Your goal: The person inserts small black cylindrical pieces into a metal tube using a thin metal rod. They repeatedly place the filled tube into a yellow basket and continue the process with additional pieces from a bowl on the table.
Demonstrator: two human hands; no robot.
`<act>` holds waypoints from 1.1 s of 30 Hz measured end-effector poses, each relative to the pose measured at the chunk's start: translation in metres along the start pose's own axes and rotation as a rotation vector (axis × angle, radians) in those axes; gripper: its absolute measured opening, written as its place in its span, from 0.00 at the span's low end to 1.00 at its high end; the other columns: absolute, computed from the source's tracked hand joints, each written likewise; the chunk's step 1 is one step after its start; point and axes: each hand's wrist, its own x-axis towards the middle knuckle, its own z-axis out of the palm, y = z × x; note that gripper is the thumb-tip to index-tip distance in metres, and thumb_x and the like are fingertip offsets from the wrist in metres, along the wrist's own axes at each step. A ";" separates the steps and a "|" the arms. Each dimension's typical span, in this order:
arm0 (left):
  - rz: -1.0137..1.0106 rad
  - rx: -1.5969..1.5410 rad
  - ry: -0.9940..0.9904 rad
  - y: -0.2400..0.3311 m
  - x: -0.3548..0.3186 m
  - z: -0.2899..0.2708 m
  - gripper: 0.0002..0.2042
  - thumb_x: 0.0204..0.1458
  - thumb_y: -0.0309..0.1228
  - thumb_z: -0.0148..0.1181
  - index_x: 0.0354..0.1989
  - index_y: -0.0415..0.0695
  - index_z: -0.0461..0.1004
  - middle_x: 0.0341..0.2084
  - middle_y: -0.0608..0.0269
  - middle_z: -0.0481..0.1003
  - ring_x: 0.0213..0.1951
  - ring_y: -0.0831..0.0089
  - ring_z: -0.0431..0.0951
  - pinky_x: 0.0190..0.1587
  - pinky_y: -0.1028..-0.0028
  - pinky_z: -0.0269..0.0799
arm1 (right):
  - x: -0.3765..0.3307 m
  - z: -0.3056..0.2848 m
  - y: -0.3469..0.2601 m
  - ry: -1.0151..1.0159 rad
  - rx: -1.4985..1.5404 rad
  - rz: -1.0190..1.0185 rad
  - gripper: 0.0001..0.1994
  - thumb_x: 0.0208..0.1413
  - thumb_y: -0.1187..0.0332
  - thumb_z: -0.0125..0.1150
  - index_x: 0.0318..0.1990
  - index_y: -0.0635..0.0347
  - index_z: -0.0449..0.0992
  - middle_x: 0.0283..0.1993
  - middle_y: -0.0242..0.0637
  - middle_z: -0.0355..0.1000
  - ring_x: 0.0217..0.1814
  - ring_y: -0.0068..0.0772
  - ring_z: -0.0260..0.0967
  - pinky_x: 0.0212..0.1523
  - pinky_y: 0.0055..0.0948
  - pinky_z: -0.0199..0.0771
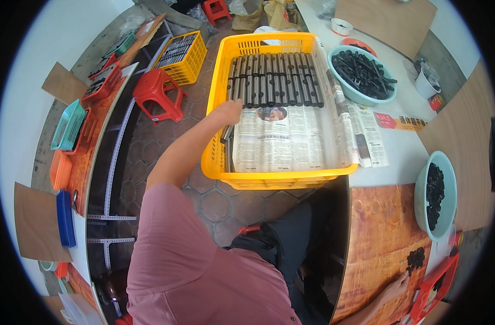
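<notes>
At the left wall of a yellow plastic crate (288,176), my left hand (229,112) is closed round a dark metal tube (226,134), which pokes out below it at a tilt. Two rows of similar tubes (274,86) with dark ends lie side by side in the far half of the crate. Newspaper (280,143) lines the near half. At the lower right, my right hand (393,290) rests low over a wood-patterned tabletop (375,233), its fingers stretched toward a small heap of black parts (415,259). Its fingertips are small and partly unclear.
Pale green basins (361,100) (419,203) of black parts stand on the right table. A red basket (434,287) sits at its edge. Left are a red stool (160,96), another yellow crate (182,57) of tubes, and a bench with coloured baskets (70,125).
</notes>
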 end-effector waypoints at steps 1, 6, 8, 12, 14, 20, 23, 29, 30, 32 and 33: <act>0.011 0.027 0.014 -0.005 0.001 0.007 0.15 0.53 0.22 0.55 0.50 0.34 0.68 0.47 0.36 0.76 0.47 0.41 0.80 0.50 0.51 0.77 | -0.002 0.002 -0.007 0.013 0.006 -0.001 0.26 0.69 0.50 0.53 0.39 0.74 0.76 0.29 0.37 0.69 0.31 0.31 0.60 0.35 0.33 0.63; 0.084 0.217 0.250 -0.001 -0.008 0.024 0.12 0.57 0.24 0.55 0.49 0.37 0.73 0.44 0.45 0.76 0.42 0.45 0.81 0.45 0.54 0.79 | -0.004 -0.007 -0.034 -0.095 0.008 0.120 0.27 0.69 0.51 0.53 0.43 0.75 0.77 0.35 0.43 0.75 0.37 0.34 0.66 0.43 0.33 0.68; 0.166 0.330 0.250 0.002 -0.017 0.019 0.11 0.57 0.25 0.55 0.47 0.38 0.75 0.42 0.49 0.76 0.41 0.48 0.81 0.44 0.56 0.80 | -0.003 -0.010 -0.035 -0.129 -0.015 0.160 0.27 0.69 0.51 0.54 0.44 0.76 0.77 0.35 0.44 0.75 0.37 0.34 0.66 0.43 0.34 0.68; 0.321 0.340 0.091 0.013 -0.052 0.024 0.10 0.55 0.25 0.57 0.44 0.39 0.77 0.43 0.48 0.76 0.46 0.52 0.79 0.45 0.61 0.79 | -0.004 -0.009 -0.036 -0.086 -0.019 0.121 0.26 0.69 0.52 0.54 0.43 0.75 0.77 0.34 0.42 0.74 0.36 0.33 0.64 0.42 0.34 0.68; 0.395 0.354 -0.005 0.013 -0.064 0.028 0.10 0.54 0.25 0.58 0.44 0.38 0.77 0.44 0.48 0.76 0.49 0.53 0.78 0.47 0.61 0.79 | -0.007 0.002 -0.015 0.047 0.080 0.043 0.25 0.69 0.52 0.54 0.41 0.75 0.76 0.33 0.41 0.73 0.35 0.33 0.64 0.41 0.34 0.67; 0.351 0.409 0.061 0.004 -0.064 0.048 0.16 0.49 0.26 0.63 0.47 0.35 0.74 0.41 0.47 0.75 0.43 0.52 0.81 0.40 0.60 0.81 | -0.004 -0.005 -0.037 -0.090 -0.005 0.150 0.27 0.69 0.51 0.55 0.42 0.77 0.75 0.30 0.37 0.69 0.33 0.29 0.60 0.36 0.32 0.64; 0.372 0.391 0.046 0.014 -0.072 0.035 0.10 0.50 0.25 0.61 0.40 0.36 0.81 0.37 0.49 0.80 0.41 0.56 0.82 0.40 0.62 0.80 | -0.010 -0.002 -0.049 -0.013 0.047 0.084 0.26 0.69 0.52 0.55 0.40 0.76 0.75 0.28 0.32 0.65 0.31 0.26 0.57 0.32 0.30 0.61; 0.286 0.478 -0.015 0.013 -0.070 0.035 0.08 0.48 0.25 0.62 0.36 0.39 0.81 0.37 0.48 0.78 0.44 0.55 0.81 0.41 0.61 0.80 | -0.002 -0.005 -0.008 -0.088 0.036 0.130 0.25 0.69 0.52 0.54 0.42 0.75 0.76 0.31 0.32 0.69 0.33 0.25 0.60 0.35 0.27 0.63; 0.285 0.460 -0.028 0.013 -0.071 0.033 0.08 0.49 0.26 0.62 0.37 0.40 0.82 0.37 0.49 0.79 0.44 0.56 0.82 0.43 0.61 0.80 | -0.002 -0.005 -0.012 -0.095 0.037 0.140 0.25 0.69 0.52 0.54 0.42 0.75 0.76 0.31 0.32 0.69 0.33 0.25 0.60 0.35 0.28 0.63; 0.285 0.421 -0.055 0.010 -0.070 0.028 0.08 0.51 0.27 0.61 0.38 0.41 0.83 0.38 0.50 0.81 0.44 0.58 0.82 0.47 0.61 0.79 | -0.004 -0.005 -0.023 -0.109 0.034 0.160 0.25 0.70 0.52 0.53 0.41 0.74 0.75 0.30 0.33 0.68 0.33 0.26 0.60 0.35 0.29 0.63; 0.299 0.421 -0.037 0.007 -0.068 0.027 0.08 0.51 0.27 0.61 0.38 0.42 0.83 0.38 0.52 0.81 0.44 0.58 0.82 0.49 0.60 0.77 | -0.005 -0.006 -0.026 -0.107 0.029 0.140 0.25 0.70 0.52 0.53 0.42 0.74 0.76 0.30 0.35 0.69 0.33 0.27 0.60 0.36 0.30 0.64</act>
